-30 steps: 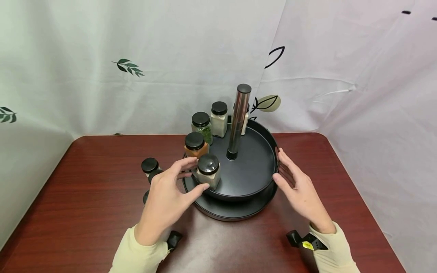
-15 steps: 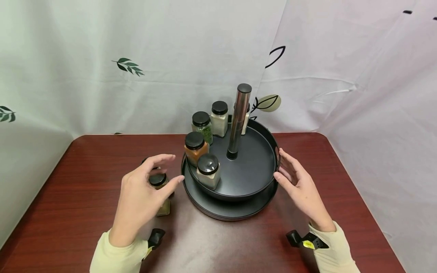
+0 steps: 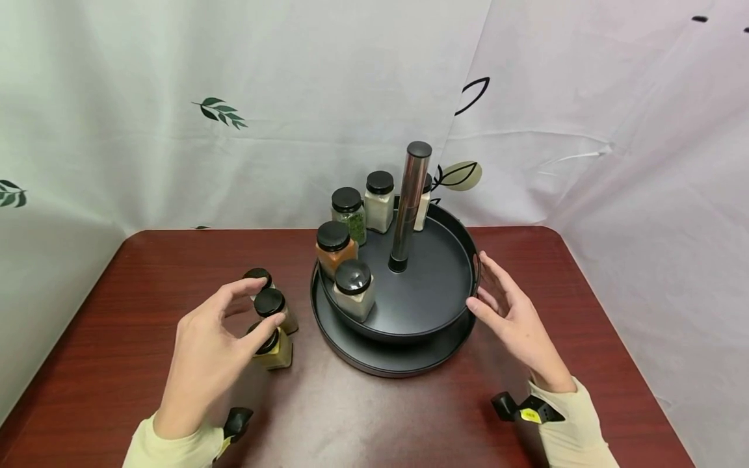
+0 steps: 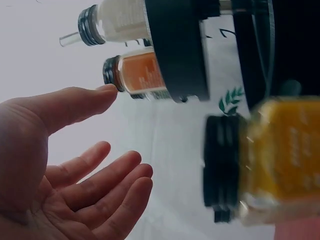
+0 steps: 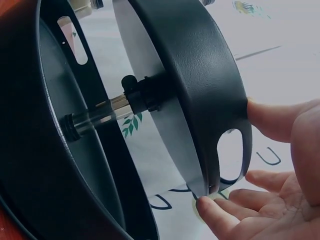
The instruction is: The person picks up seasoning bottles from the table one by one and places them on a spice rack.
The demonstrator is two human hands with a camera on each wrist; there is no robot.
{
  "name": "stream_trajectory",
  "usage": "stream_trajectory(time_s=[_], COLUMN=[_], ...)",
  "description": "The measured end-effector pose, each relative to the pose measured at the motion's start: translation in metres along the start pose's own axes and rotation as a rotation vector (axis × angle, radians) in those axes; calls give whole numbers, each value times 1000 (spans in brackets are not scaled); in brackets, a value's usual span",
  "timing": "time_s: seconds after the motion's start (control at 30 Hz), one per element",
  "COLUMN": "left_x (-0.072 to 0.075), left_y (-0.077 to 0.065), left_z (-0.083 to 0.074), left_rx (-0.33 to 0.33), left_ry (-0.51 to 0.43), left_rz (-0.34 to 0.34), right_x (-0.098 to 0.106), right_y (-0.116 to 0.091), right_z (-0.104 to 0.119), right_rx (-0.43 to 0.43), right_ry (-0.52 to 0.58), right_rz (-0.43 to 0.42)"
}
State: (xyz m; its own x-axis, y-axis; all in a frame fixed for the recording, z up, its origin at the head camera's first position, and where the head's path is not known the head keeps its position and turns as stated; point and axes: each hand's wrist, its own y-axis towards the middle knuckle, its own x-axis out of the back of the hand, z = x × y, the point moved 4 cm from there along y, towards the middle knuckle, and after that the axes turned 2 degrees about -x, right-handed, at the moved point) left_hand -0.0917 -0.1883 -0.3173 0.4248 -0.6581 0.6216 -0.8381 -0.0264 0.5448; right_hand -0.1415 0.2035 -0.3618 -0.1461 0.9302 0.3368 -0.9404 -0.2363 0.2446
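My left hand (image 3: 205,351) hovers by three black-lidded jars on the table: a rear jar (image 3: 258,275), a middle jar (image 3: 283,315) and a front jar of yellowish spice (image 3: 279,354). Its thumb and fingers are spread around air; whether they touch a lid cannot be told. My right hand (image 3: 517,325) touches the outer wall of the upper black tray (image 3: 433,286) beside its handle slot (image 5: 231,155), fingers relaxed. On that tray stand a beige spice jar (image 3: 355,302), an orange spice jar (image 3: 335,257), a green herb jar (image 3: 355,226) and a pale jar (image 3: 379,209).
A wider lower tray (image 3: 386,364) sits beneath the upper one on the brown table (image 3: 146,292). The central post (image 3: 409,208) rises from the trays and partly hides another pale jar (image 3: 421,214). White curtains (image 3: 292,97) hang behind.
My left hand has let go of the beige spice jar and moved left to the jars on the table. The upper tray seems slightly turned; the right hand stays at its edge.
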Motion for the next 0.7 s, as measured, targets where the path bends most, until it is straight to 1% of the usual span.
stream_trajectory(time_s=[0.13,0.3,0.37,0.53,0.7], left_x=[2,2,0,-7,-13], left_y=[-7,-17,-20,-28,-36], left_z=[8,19,22,31,37], left_rx=[38,118,142,175,214], left_ry=[22,37,42,57,78], left_rz=[14,63,80,110,154], right_x=[-1,-1,-1,0,-1], right_y=[0,0,0,0,1], right_z=[0,2,2,1,1], right_rx=[7,6,-2,-18,-22], right_ry=[15,40,46,54,58], right_rz=[-2,13,20,19,18])
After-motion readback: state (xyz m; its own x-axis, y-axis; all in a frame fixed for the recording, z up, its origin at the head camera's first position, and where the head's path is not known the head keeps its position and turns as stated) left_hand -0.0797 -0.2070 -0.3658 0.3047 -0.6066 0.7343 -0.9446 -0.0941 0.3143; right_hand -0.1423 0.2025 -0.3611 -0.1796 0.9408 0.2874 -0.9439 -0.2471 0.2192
